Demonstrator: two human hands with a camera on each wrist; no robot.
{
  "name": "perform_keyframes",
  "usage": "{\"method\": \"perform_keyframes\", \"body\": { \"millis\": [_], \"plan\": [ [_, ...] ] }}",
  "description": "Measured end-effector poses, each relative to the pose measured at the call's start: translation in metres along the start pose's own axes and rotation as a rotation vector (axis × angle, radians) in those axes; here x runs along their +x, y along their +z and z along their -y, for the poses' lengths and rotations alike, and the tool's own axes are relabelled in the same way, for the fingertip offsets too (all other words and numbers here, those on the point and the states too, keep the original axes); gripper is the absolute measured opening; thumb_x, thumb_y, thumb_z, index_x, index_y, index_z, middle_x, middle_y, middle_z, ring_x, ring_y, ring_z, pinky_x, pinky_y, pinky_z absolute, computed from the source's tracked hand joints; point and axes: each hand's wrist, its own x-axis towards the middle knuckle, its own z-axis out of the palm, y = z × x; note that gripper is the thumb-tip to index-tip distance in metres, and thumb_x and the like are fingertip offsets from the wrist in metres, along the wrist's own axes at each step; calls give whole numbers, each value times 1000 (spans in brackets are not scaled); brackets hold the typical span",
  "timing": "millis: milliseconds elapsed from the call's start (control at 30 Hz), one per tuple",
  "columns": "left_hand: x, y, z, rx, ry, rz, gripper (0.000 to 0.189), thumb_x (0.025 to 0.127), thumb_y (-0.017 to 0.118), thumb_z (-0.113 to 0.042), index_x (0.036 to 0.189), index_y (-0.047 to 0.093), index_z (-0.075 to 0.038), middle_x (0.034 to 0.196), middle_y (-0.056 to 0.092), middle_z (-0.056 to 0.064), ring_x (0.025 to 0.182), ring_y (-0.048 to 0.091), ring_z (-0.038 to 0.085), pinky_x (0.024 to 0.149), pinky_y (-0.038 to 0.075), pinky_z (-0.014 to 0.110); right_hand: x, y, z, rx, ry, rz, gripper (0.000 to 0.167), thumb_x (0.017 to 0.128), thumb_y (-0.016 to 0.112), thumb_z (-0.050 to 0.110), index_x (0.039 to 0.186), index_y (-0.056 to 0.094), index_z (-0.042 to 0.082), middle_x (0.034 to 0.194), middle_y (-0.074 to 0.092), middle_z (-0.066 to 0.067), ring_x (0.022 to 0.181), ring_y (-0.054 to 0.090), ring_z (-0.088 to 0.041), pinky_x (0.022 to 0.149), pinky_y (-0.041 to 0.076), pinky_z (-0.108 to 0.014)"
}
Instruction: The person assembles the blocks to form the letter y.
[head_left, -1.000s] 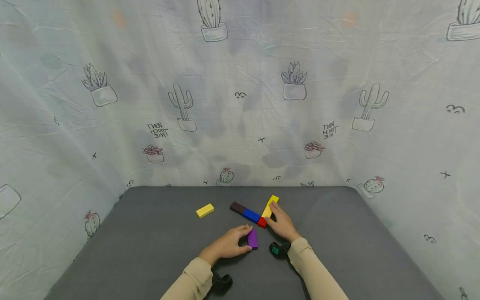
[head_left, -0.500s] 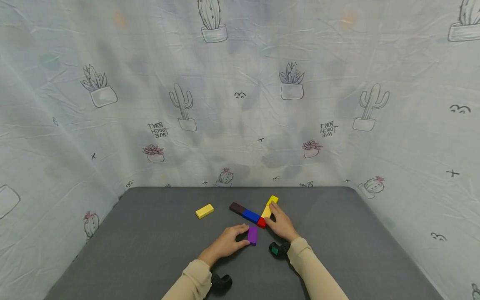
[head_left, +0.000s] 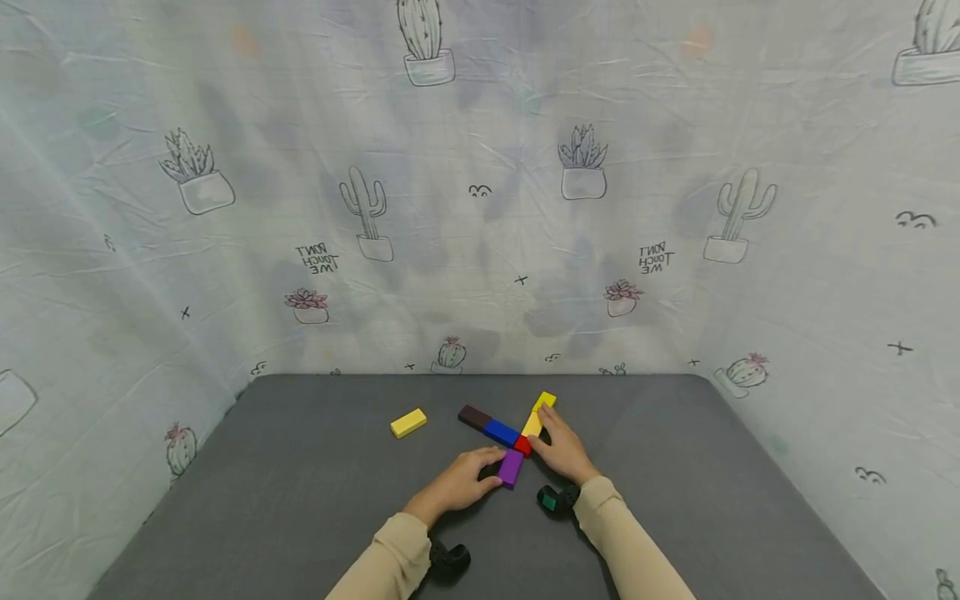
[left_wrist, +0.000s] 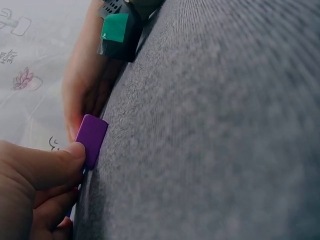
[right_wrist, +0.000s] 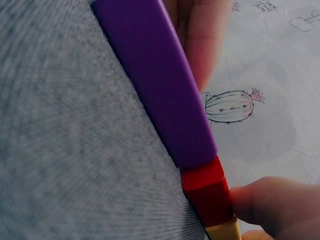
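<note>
A purple block [head_left: 511,470] lies on the dark table, its far end against the red block [head_left: 522,447]. My left hand [head_left: 456,485] pinches the purple block by thumb and index finger; the left wrist view shows the thumb [left_wrist: 70,157] at its edge. Beyond the red block, two yellow blocks [head_left: 533,424] run away from me in a line. Over them rests my right hand [head_left: 567,451], its fingers fairly straight. In the right wrist view its thumb [right_wrist: 260,200] touches the red block. A blue block [head_left: 501,432] and a dark brown block [head_left: 474,417] form another arm to the left.
One loose pale yellow block [head_left: 408,423] lies to the left of the row. A patterned cloth [head_left: 480,250] hangs behind and beside the table [head_left: 300,500]. Black devices [head_left: 558,500] are strapped at both wrists.
My left hand has shifted the purple block away from me and to the right, up to the red block, and turned it slightly. The right hand and other blocks keep their places.
</note>
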Motion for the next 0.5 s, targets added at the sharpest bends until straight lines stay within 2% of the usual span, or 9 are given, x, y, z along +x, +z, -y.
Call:
{"method": "perform_keyframes", "body": {
  "millis": [300,500],
  "plan": [
    [2,1,-2,17,49,-17,42,95,56,-16,134,52,-2,138,51,16,130,46,30,106,38,47,-1,1,2,-7,5,-2,64,95,55,32,146,33,1,154,27,-18,139,28,-39,110,27,-57],
    [3,2,-1,6,38,-33,41,95,57,-17,134,53,-3,137,52,15,129,48,30,106,39,47,-2,0,3,-10,10,-1,63,95,55,32,146,33,1,154,27,-17,140,27,-38,111,26,-57]
  ]
}}
